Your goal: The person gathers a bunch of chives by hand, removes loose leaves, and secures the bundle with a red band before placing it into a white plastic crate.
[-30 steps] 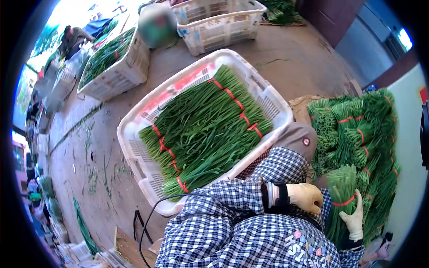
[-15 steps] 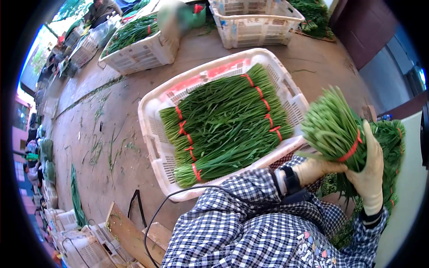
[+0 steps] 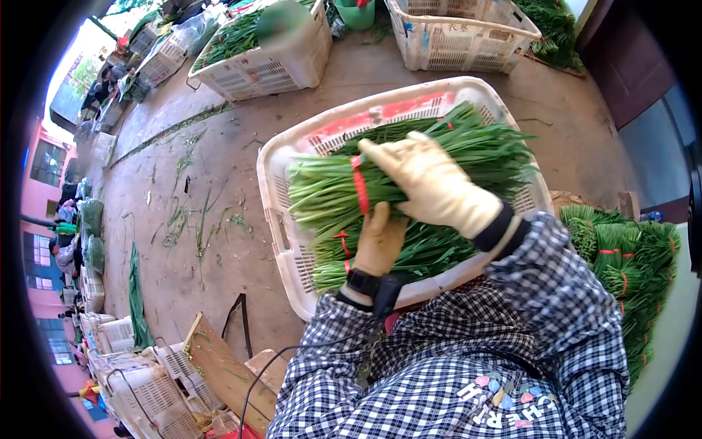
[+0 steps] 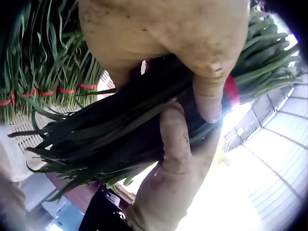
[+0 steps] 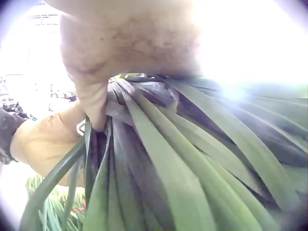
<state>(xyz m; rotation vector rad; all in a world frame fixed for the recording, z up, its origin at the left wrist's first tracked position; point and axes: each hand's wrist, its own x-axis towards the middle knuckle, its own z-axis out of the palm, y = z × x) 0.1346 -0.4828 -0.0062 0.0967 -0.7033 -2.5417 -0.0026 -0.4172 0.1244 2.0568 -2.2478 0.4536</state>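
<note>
In the head view a bundle of garlic chives (image 3: 322, 186), bound by a red band (image 3: 360, 184), lies over the white crate (image 3: 274, 219). My gloved right hand (image 3: 439, 186) grips it from above, just right of the band. Near the band, my gloved left hand (image 3: 380, 241) holds the near side with its thumb up. The left wrist view shows fingers of both hands around the dark leaves (image 4: 110, 130). Long flat leaves (image 5: 183, 163) fan out below the right hand in the right wrist view. Other banded bundles (image 3: 439, 249) lie in the crate, partly hidden beneath.
More banded chives (image 3: 621, 256) are stacked at the right by the wall. Two white crates stand beyond, one filled with greens (image 3: 256, 73), the other (image 3: 461, 44) at its right. A wooden board (image 3: 227, 373) and stacked crates (image 3: 153, 388) are at lower left.
Lifted from the stack at the right, the bundle has moved left over the crate and now lies sideways. The left hand joined the right on it; the view has shifted right.
</note>
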